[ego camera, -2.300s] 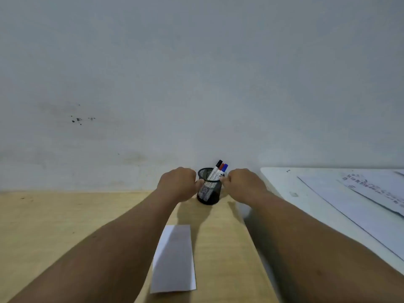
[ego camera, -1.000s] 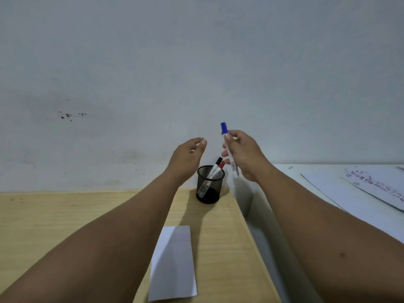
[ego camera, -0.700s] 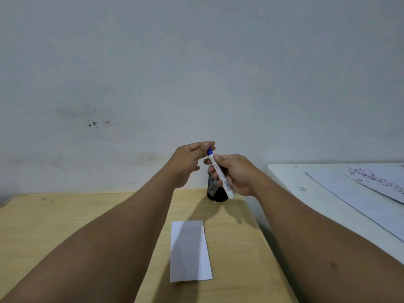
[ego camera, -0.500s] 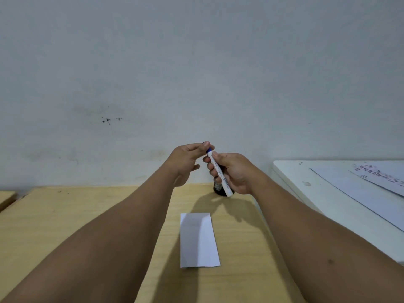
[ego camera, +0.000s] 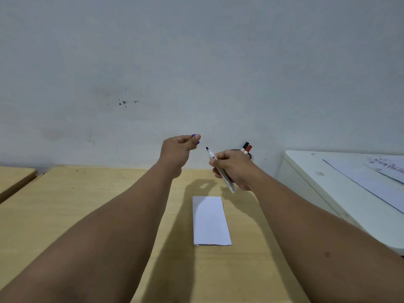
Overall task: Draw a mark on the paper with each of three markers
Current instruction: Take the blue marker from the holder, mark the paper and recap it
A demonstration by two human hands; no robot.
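My right hand (ego camera: 235, 169) grips an uncapped blue marker (ego camera: 211, 155), white-bodied, its dark tip pointing up and to the left. My left hand (ego camera: 178, 150) pinches the blue cap (ego camera: 195, 139) between thumb and fingertips, a short gap left of the tip. A folded white paper (ego camera: 210, 220) lies on the wooden table (ego camera: 87, 204) below both hands. Behind my right hand, a black-capped marker (ego camera: 245, 146) and a red-capped marker (ego camera: 248, 148) stick up from a holder that is almost fully hidden.
A white table (ego camera: 328, 193) stands to the right, with printed sheets (ego camera: 376, 178) on it. A plain wall rises right behind the tables. Another wooden table's corner (ego camera: 15, 178) shows at far left.
My right hand lifted the blue marker out of the holder. My left hand pinched its cap and pulled it off to the left, baring the tip. The camera turned left.
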